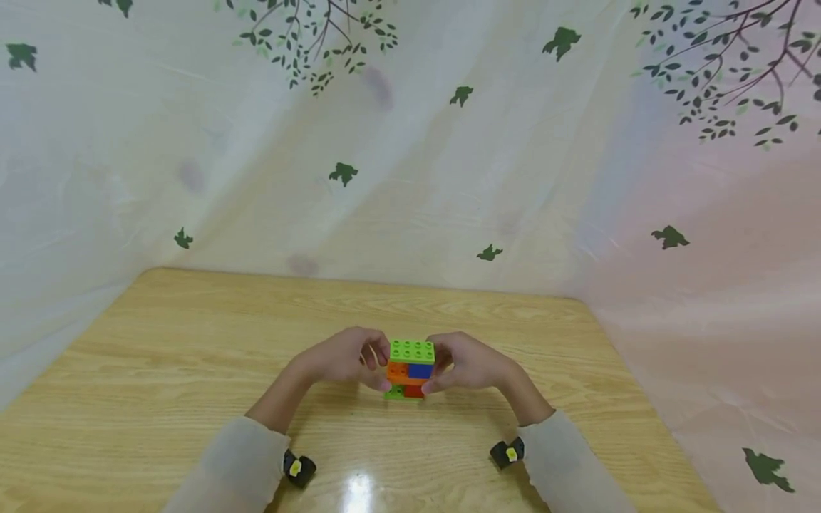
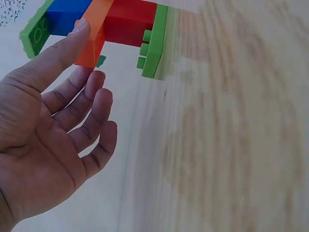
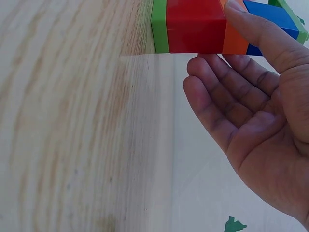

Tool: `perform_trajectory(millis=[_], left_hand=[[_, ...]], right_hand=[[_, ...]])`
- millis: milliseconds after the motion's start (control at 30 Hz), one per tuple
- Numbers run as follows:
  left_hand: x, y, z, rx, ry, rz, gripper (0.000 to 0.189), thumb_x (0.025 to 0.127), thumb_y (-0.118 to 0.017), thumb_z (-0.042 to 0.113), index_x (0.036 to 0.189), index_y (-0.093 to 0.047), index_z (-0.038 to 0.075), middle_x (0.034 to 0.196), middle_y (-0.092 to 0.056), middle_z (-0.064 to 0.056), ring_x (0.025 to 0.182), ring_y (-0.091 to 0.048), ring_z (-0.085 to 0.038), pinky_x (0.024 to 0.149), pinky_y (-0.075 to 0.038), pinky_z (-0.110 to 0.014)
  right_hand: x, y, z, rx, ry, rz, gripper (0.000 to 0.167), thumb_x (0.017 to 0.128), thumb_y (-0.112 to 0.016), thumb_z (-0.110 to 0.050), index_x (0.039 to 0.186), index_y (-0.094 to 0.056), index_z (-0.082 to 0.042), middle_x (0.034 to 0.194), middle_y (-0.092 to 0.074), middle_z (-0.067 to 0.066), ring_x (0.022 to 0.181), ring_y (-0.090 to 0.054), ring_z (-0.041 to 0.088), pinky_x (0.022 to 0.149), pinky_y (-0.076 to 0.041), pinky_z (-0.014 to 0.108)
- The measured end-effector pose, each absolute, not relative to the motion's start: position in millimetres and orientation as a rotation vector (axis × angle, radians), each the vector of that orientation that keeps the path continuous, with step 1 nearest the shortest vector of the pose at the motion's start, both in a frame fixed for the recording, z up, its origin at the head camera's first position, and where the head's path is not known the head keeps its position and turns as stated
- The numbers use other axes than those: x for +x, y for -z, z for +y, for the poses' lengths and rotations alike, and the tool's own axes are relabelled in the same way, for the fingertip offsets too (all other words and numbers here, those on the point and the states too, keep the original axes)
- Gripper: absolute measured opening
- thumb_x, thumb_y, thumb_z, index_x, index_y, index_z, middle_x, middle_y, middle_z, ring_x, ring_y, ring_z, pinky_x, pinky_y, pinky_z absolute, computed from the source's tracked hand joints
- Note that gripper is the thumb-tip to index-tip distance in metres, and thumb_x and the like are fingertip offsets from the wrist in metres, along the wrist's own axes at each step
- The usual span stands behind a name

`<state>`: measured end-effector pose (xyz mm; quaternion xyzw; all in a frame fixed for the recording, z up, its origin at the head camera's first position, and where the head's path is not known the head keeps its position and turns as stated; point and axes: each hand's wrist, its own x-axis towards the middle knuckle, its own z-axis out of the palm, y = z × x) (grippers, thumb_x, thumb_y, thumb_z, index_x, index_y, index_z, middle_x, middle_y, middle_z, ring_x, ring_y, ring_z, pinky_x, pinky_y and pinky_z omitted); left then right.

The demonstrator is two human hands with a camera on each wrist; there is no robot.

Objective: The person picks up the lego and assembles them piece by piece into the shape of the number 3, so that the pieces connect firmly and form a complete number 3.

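A stack of toy building bricks stands on the wooden table between the two hands. Its base is a green plate (image 1: 394, 393) bearing a red brick (image 3: 195, 26) towards the right. Over the red brick lies an orange brick (image 1: 398, 370) with bare studs at its left end. A blue brick (image 1: 420, 371) sits on the orange one, capped by a studded green brick (image 1: 412, 349). My left hand (image 1: 346, 356) pinches the stack's left side, thumb against the orange brick. From the right, my right hand (image 1: 477, 362) grips it at the orange layer, fingers partly hidden behind.
The wooden table (image 1: 192, 342) spreads out around the stack. Behind it and to the sides hangs a pale cloth (image 1: 410, 128) printed with leaves and branches. Small dark devices (image 1: 299, 469) are strapped at both wrists, over light sleeves (image 1: 234, 463).
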<state>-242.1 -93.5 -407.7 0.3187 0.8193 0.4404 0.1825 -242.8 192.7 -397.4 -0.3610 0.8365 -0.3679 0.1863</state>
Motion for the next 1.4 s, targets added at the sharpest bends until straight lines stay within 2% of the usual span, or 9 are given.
perform_trajectory(millis=[267, 467, 767, 933, 1067, 1200, 1400], left_hand=[[-241.9, 411.9, -91.6, 0.906, -1.226, 2.323, 0.037, 0.083, -0.088, 0.030, 0.103, -0.063, 0.013, 0.100, -0.064, -0.001, 0.089, -0.060, -0.022, 0.078, -0.051, -0.039], [-242.3, 412.8, -91.5, 0.908, -1.225, 2.328, 0.035, 0.084, -0.087, 0.029, 0.103, -0.063, 0.013, 0.100, -0.064, -0.001, 0.089, -0.061, -0.022, 0.079, -0.052, -0.039], [-243.3, 414.3, -92.0, 0.887, -1.256, 2.331, 0.035, 0.084, -0.087, 0.028, 0.102, -0.063, 0.010, 0.099, -0.065, -0.002, 0.089, -0.061, -0.023, 0.079, -0.051, -0.040], [-243.2, 411.6, -91.6, 0.851, -1.292, 2.332, 0.031, 0.085, -0.086, 0.030, 0.102, -0.067, 0.011, 0.097, -0.067, -0.002, 0.086, -0.063, -0.023, 0.077, -0.052, -0.040], [-245.4, 410.9, -92.3, 0.802, -1.338, 2.340, 0.030, 0.086, -0.085, 0.031, 0.106, -0.072, 0.013, 0.099, -0.068, -0.001, 0.086, -0.063, -0.023, 0.075, -0.053, -0.038], [-248.5, 412.7, -94.1, 0.723, -1.406, 2.311, 0.033, 0.087, -0.084, 0.034, 0.111, -0.073, 0.013, 0.102, -0.070, -0.003, 0.089, -0.063, -0.025, 0.077, -0.053, -0.038], [-253.5, 412.9, -96.3, 0.589, -1.491, 2.307, 0.044, 0.088, -0.081, 0.041, 0.118, -0.073, 0.011, 0.110, -0.071, -0.003, 0.099, -0.063, -0.025, 0.088, -0.052, -0.041]], right_hand=[[-240.8, 396.4, 191.7, -0.998, 1.033, 2.351, 0.035, 0.086, -0.086, -0.022, 0.114, -0.068, -0.011, 0.103, -0.074, -0.001, 0.093, -0.069, 0.018, 0.086, -0.056, 0.032], [-240.3, 396.1, 191.9, -0.992, 1.035, 2.363, 0.034, 0.086, -0.086, -0.022, 0.113, -0.068, -0.013, 0.101, -0.073, -0.006, 0.092, -0.069, 0.017, 0.086, -0.056, 0.032], [-242.3, 397.9, 193.9, -1.017, 1.020, 2.408, 0.035, 0.086, -0.085, -0.025, 0.114, -0.068, -0.013, 0.098, -0.072, -0.007, 0.090, -0.068, 0.015, 0.085, -0.056, 0.034], [-245.9, 397.7, 195.5, -1.028, 1.024, 2.438, 0.035, 0.087, -0.084, -0.027, 0.115, -0.069, -0.014, 0.097, -0.072, -0.006, 0.089, -0.069, 0.014, 0.084, -0.057, 0.034], [-250.4, 397.5, 195.7, -1.024, 1.055, 2.462, 0.029, 0.089, -0.083, -0.029, 0.110, -0.070, -0.013, 0.095, -0.072, -0.005, 0.088, -0.069, 0.014, 0.084, -0.057, 0.032], [-253.4, 397.6, 194.6, -0.955, 1.159, 2.426, 0.027, 0.091, -0.081, -0.027, 0.110, -0.070, -0.010, 0.097, -0.073, -0.001, 0.090, -0.069, 0.018, 0.086, -0.057, 0.034], [-256.1, 399.3, 190.1, -0.795, 1.302, 2.405, 0.031, 0.093, -0.078, -0.028, 0.116, -0.070, -0.008, 0.103, -0.072, 0.003, 0.093, -0.068, 0.022, 0.087, -0.056, 0.034]])
